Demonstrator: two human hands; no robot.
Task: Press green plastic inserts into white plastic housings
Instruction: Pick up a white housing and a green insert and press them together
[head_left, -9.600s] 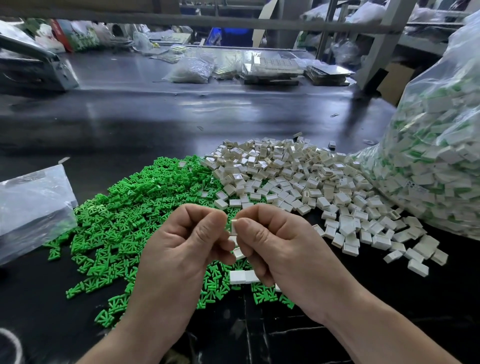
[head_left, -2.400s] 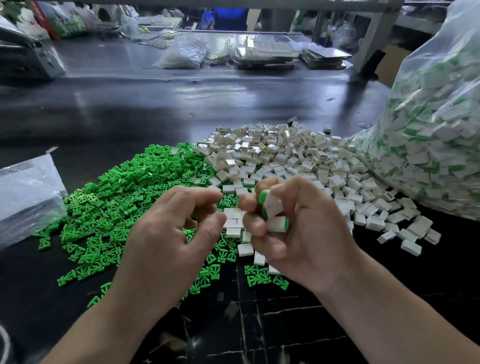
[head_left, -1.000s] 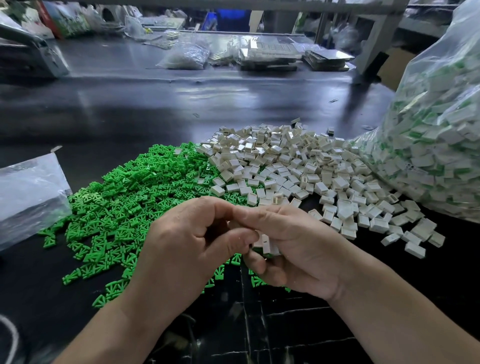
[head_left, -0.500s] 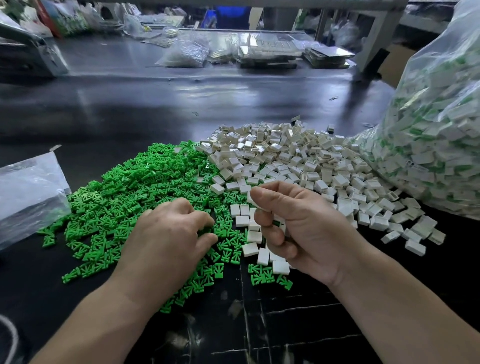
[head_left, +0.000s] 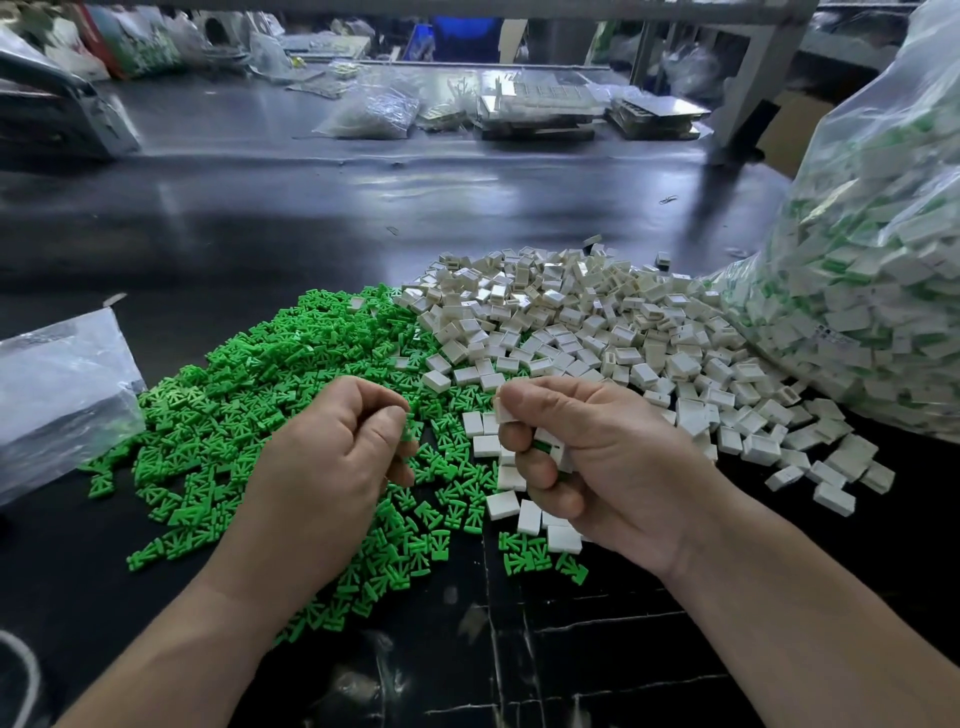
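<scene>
Now pinches one white housing (head_left: 500, 411) between thumb and forefinger of the right hand (head_left: 608, 457), just above the heap of green inserts (head_left: 260, 395), showing only a narrow upright edge turned toward the left hand (head_left: 332, 457). Clamps more housings (head_left: 553, 449) under curled lower fingers. Curls the left hand, thumb on forefinger; cannot tell whether round an insert.

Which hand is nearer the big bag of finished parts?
Right. The right hand is over the housings pile that runs up to the bag; the left hand is over the inserts, farther left of it.
</scene>
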